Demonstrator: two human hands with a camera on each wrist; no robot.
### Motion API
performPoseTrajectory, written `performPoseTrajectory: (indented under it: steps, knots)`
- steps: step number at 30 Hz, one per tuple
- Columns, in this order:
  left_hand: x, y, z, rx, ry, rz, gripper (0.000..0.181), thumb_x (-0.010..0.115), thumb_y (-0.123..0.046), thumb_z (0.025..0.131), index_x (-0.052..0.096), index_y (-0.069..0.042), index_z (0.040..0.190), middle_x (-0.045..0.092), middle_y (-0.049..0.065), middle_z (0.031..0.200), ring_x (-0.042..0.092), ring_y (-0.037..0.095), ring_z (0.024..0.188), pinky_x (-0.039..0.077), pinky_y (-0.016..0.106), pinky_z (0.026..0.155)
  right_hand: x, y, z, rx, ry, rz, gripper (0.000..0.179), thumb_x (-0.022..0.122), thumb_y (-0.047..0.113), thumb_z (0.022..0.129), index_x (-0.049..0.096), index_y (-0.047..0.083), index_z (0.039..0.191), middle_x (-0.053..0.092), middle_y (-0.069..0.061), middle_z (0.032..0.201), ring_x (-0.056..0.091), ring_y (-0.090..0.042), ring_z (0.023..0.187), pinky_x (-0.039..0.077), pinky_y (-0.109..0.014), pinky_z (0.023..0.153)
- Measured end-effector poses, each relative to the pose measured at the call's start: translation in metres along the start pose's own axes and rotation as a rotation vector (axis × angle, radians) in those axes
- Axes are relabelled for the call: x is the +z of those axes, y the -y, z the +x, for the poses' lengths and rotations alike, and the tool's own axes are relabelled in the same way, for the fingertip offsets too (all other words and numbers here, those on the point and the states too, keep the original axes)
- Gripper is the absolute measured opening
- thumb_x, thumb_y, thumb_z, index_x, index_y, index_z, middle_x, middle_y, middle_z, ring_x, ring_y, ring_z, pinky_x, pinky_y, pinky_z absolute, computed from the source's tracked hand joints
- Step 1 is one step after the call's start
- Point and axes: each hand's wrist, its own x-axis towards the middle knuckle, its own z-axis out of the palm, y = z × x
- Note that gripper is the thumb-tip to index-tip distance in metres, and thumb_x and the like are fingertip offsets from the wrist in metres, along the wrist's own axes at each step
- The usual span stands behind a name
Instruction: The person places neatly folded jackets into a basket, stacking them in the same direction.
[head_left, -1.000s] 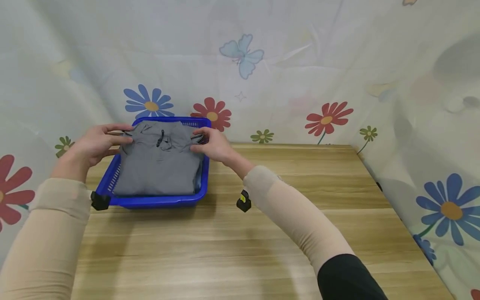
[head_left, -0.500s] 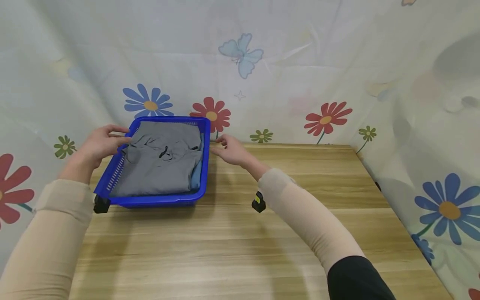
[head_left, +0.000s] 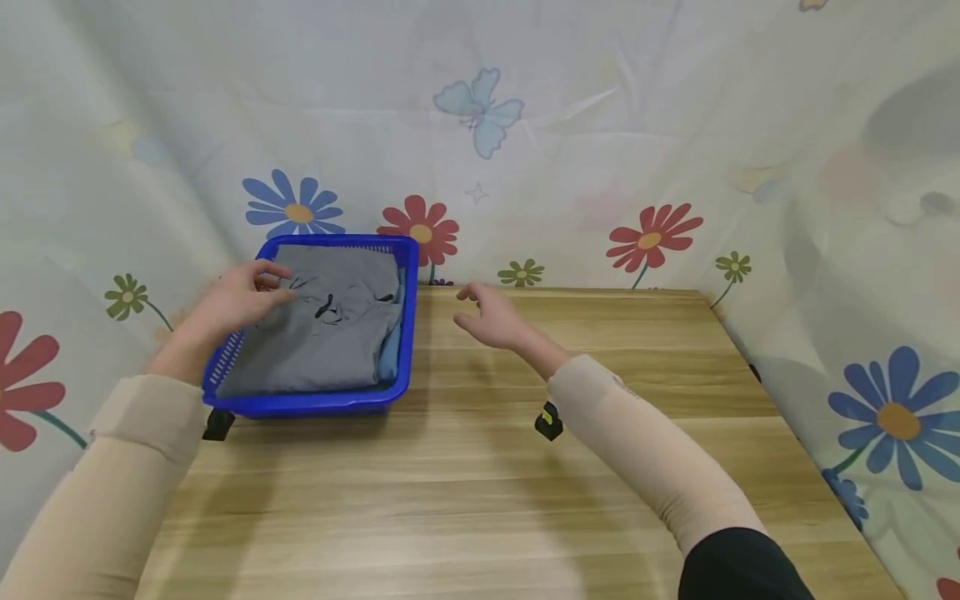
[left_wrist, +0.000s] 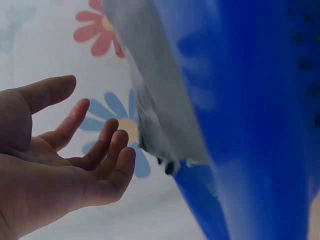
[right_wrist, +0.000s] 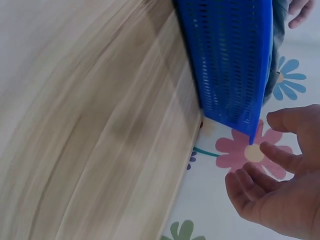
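Note:
A folded grey garment [head_left: 322, 342] with a small black cord or tag near its middle lies in a blue plastic basket [head_left: 300, 406]. A strip of blue cloth [head_left: 390, 354] shows beneath its right side. My left hand [head_left: 238, 298] hovers over the basket's left side, fingers loosely bent; in the left wrist view a gap separates it from the garment. To the right of the basket, above the table, my right hand [head_left: 495, 317] is held in the air with relaxed fingers. Neither hand holds anything.
The basket stands on a wood-grain table [head_left: 480, 500], at its back left. Behind and beside the table hangs a pale curtain [head_left: 570, 167] printed with flowers and a butterfly. Small black devices sit at both wrists.
My right hand has let go of the garment and moved right, away from the basket. The garment's upper part now lies lower in the basket. My left hand has moved slightly right over the rim.

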Motion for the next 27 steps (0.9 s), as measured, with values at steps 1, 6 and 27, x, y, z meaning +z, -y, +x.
performPoseTrajectory:
  steps: [1,6,27]
  knots:
    - [0.002,-0.005,-0.002,0.015,0.002,0.011,0.057,0.056,-0.040,0.096,0.044,-0.002,0.136,0.040,0.032,0.136,0.042,0.047,0.118,0.041,0.059,0.089,0.000,-0.002,-0.003,-0.002,-0.007,-0.020,0.041,0.059,0.018,0.095,0.052,-0.004,0.128,0.054,-0.017,0.129,0.049,-0.031,0.120,0.039,-0.039,0.100]
    - [0.015,-0.025,-0.008,0.097,0.025,0.062,0.050,0.056,-0.034,0.097,0.047,-0.002,0.134,0.043,0.029,0.134,0.040,0.045,0.121,0.036,0.060,0.094,-0.005,-0.011,-0.016,0.008,-0.044,-0.106,0.040,0.060,0.018,0.094,0.053,-0.002,0.127,0.053,-0.017,0.130,0.046,-0.031,0.123,0.036,-0.041,0.103]
    - [0.109,-0.095,-0.013,0.399,-0.115,0.216,0.039,0.058,-0.027,0.097,0.055,-0.004,0.128,0.041,0.018,0.142,0.037,0.036,0.131,0.030,0.057,0.104,-0.026,-0.036,-0.079,0.119,-0.077,-0.416,0.066,0.056,0.035,0.097,0.031,0.002,0.149,0.017,-0.021,0.156,0.016,-0.035,0.142,0.022,-0.055,0.109]
